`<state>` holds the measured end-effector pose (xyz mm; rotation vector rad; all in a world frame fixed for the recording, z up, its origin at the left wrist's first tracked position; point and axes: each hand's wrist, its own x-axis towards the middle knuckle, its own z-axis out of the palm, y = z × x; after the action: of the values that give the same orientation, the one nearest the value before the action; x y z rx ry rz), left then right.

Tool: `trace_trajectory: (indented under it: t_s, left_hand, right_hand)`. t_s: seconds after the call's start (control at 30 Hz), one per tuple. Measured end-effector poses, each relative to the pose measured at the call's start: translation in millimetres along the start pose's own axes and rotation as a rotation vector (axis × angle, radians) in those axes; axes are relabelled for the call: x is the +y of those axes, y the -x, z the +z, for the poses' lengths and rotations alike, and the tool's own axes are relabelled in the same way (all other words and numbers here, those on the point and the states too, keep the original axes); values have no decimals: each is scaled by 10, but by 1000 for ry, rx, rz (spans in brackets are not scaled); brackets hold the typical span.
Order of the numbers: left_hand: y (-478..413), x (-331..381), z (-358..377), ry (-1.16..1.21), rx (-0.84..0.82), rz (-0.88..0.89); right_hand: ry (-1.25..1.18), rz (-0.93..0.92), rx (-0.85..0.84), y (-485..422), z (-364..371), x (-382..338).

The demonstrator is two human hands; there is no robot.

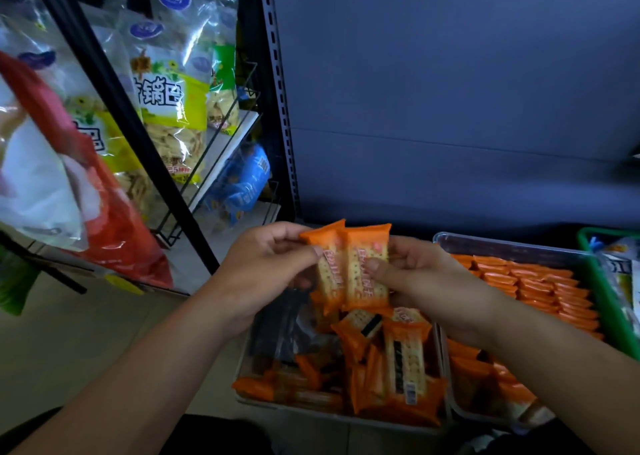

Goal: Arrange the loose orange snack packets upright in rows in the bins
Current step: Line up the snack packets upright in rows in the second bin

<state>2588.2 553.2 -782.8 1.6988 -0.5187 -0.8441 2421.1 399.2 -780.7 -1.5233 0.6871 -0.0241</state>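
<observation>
Over a clear bin [304, 413] of jumbled orange packets [401, 364], left hand [266, 264] and right hand [419, 278] pinch two packets [349, 267] side by side, fingers [289, 236] curled behind them. Light, slick wrappers likely hold brittle crackers; the long edges suit gripping. Beyond, upright rows [540, 281] fill a second bin [502, 243], partly hidden by the right forearm [554, 350].

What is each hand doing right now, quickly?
Left hand: closed, pinching the left orange packet.
Right hand: closed, holding the right orange packet under its thumb.
</observation>
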Motion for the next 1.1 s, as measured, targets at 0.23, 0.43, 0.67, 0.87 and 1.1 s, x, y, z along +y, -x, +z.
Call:
trace_trajectory:
  t_s: [0.23,0.43,0.67,0.87,1.1]
  left_hand:
    - [33,48,65,66,-21,42]
    - [32,13,129,131,-33,34]
    - [-74,-33,78,-175,-158,205]
    - [-123,-82,-21,-207,-235,240]
    - [-258,-338,-254,-680,-311,198]
  right_hand:
    - [-75,5,116,-4,32,25]
    - [-106,-23,-3,20,48,-33]
    - [-7,-85,-21,3,71,12]
    - [48,-153,-37,-91,71,74]
    - [393,-113,137,-153,12,143]
